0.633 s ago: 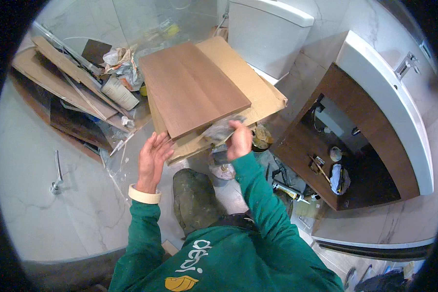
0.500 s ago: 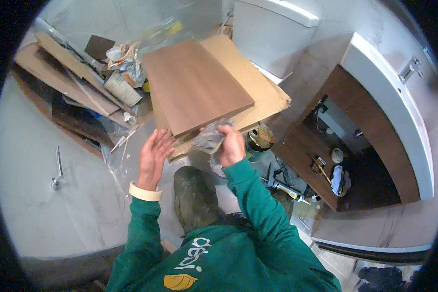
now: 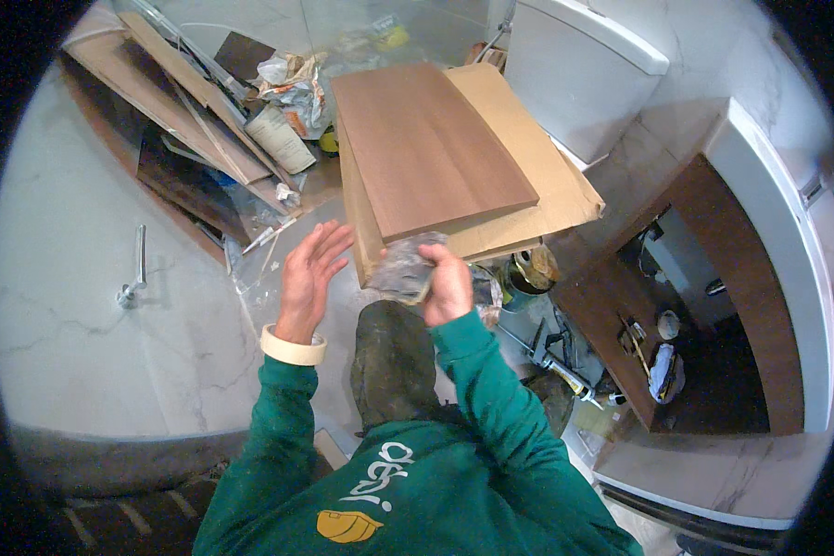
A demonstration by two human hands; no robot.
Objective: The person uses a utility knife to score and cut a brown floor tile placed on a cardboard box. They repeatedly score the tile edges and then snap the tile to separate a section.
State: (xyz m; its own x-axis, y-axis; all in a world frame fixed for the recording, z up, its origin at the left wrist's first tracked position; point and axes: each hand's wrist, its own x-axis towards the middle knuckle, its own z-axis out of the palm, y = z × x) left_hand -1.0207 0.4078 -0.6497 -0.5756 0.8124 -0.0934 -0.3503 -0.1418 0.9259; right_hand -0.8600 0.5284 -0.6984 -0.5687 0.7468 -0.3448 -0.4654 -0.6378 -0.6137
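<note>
A brown wood-grain board [image 3: 435,153] lies flat on a larger sheet of cardboard [image 3: 556,185] in front of me. My right hand [image 3: 450,285] is closed around a crumpled grey rag [image 3: 406,266], slightly blurred, at the board's near edge. Whether the rag touches the board I cannot tell. My left hand [image 3: 309,278] is held up left of the board's near corner, fingers stretched out and nothing in them. Round my left wrist sits a cream ring like a roll of masking tape [image 3: 293,348].
Boards and offcuts [image 3: 171,102] lean at the left beside a light-coloured can [image 3: 281,139] and crumpled wrapping [image 3: 292,88]. A toilet tank [image 3: 574,79] stands behind the cardboard. On the right are an open can [image 3: 528,278], a caulking gun [image 3: 565,372] and a dark vanity cabinet [image 3: 602,320].
The view has shifted, so the surroundings sit further right. My right hand has drawn the rag slightly off the board's near edge. The left hand stays raised with its fingers stretched.
</note>
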